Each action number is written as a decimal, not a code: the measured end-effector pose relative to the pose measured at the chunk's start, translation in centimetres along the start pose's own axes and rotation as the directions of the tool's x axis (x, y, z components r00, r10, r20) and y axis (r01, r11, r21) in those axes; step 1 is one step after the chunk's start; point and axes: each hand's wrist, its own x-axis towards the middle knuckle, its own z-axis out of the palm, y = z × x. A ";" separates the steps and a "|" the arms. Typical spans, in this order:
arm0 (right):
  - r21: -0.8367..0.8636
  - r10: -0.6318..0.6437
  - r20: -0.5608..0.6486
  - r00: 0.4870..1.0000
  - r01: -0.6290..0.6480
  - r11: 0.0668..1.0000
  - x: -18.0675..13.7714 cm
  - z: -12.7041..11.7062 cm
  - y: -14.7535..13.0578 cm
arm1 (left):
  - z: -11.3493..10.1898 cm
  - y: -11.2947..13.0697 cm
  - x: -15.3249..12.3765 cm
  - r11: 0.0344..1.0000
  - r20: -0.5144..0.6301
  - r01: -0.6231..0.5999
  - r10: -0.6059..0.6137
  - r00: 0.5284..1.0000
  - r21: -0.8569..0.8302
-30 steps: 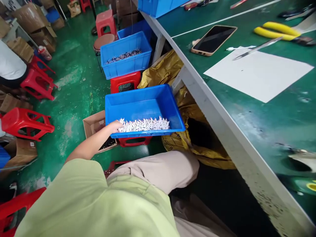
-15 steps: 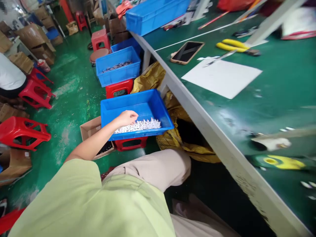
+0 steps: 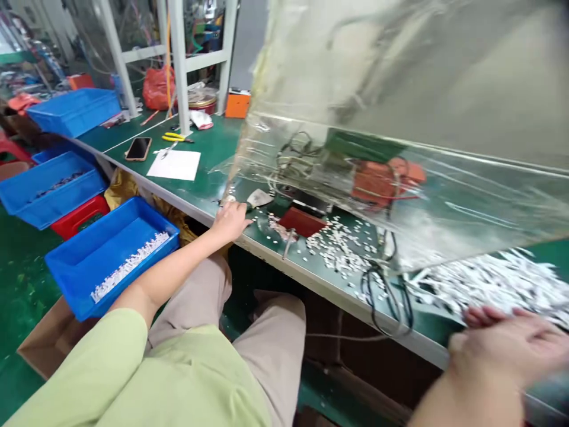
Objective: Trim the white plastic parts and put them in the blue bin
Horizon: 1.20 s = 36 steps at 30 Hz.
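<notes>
My left hand (image 3: pixel 231 218) rests on the front edge of the green workbench (image 3: pixel 208 193), fingers curled down; I cannot see what is in them. Small white parts (image 3: pixel 338 249) lie scattered just to its right, around a dark red plate (image 3: pixel 302 222). My right hand (image 3: pixel 507 350), blurred at the lower right, has its fingers stretched out beside a big pile of white parts (image 3: pixel 489 281). A blue bin (image 3: pixel 80 270) with a row of white parts (image 3: pixel 128 267) stands low at my left, beside my knee.
A clear plastic sheet (image 3: pixel 400 118) hangs over the bench's right half. A black cable (image 3: pixel 386 296) loops over the edge. A phone (image 3: pixel 138 148), white paper (image 3: pixel 174 164) and yellow pliers (image 3: pixel 175 137) lie further left. A second blue bin (image 3: pixel 48 187) sits on a red stool (image 3: pixel 80 214).
My left hand left the blue bin and rose to the bench edge. My view swung up and right, bringing the plastic sheet, the parts pile and my right hand into sight.
</notes>
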 end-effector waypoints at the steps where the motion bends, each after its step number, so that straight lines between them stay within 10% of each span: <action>1: 0.027 -0.010 -0.031 0.999 0.010 1.000 0.2 -0.3 0.1 | 0.1 0.0 0.3 1.000 -0.001 0.011 -0.011 1.000 0.025; 10: 0.085 -0.090 -0.004 0.996 0.090 0.992 0.2 0.0 0.7 | -3.9 -1.8 -3.3 0.946 -0.147 -0.031 -0.018 0.989 -0.324; 18: 0.108 -0.040 -0.036 0.999 0.044 0.993 0.0 0.1 0.5 | -2.9 0.3 -0.5 0.877 -0.219 -0.170 0.077 0.973 -0.449; 24: 0.125 -0.044 -0.059 0.997 0.051 0.991 0.2 0.1 0.7 | -4.1 5.0 1.5 0.849 -0.061 -0.349 0.356 0.933 -0.397; 36: 0.188 -0.159 -0.033 0.987 0.163 0.969 0.7 -0.3 1.5 | -12.4 0.3 0.5 0.997 0.016 -0.067 0.068 0.998 -0.032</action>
